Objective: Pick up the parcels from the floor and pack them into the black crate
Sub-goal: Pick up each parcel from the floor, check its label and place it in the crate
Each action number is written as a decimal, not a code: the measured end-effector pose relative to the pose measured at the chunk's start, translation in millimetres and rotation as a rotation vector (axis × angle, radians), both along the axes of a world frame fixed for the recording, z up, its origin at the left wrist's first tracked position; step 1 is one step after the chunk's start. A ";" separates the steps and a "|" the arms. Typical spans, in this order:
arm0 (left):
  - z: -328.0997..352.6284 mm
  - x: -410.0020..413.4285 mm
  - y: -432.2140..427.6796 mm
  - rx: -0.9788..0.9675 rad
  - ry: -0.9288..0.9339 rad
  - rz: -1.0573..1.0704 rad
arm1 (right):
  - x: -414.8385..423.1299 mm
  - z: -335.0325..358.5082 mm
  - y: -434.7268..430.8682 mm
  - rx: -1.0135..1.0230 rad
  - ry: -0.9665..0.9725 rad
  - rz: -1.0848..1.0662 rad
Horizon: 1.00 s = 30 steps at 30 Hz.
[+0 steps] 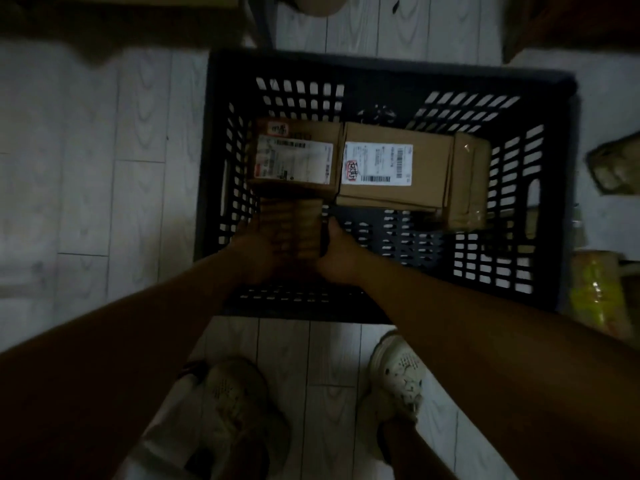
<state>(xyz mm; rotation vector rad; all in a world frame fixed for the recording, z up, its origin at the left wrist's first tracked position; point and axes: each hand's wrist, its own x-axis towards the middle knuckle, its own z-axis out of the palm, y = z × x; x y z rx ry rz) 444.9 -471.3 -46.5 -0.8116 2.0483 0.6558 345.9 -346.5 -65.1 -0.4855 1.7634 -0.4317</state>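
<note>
The black slotted crate (550,188) stands on the pale floor in front of me. Inside it lie two cardboard parcels with white labels, one at the back left (294,157) and a larger one (398,168) beside it on the right, with a further brown parcel (469,181) at its right end. A narrow brown parcel (291,230) is upright in the crate's near left part, below the left labelled box. My left hand (254,254) grips its left side and my right hand (337,254) its right side.
My two feet in pale shoes (398,375) stand on the floor just before the crate. A tan parcel (613,168) and a yellow package (595,292) lie on the floor to the right of the crate. Dark furniture fills the upper corners.
</note>
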 end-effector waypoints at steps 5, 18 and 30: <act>145.7 5.7 12.7 -0.014 0.058 -0.031 | -25.3 150.3 19.1 -0.028 0.024 -0.047; 491.4 50.0 116.4 -0.093 0.225 0.172 | -28.0 481.6 143.6 -0.107 0.375 0.129; 624.1 26.9 214.5 -0.153 0.475 -0.090 | -11.1 652.3 341.5 0.067 0.784 -0.083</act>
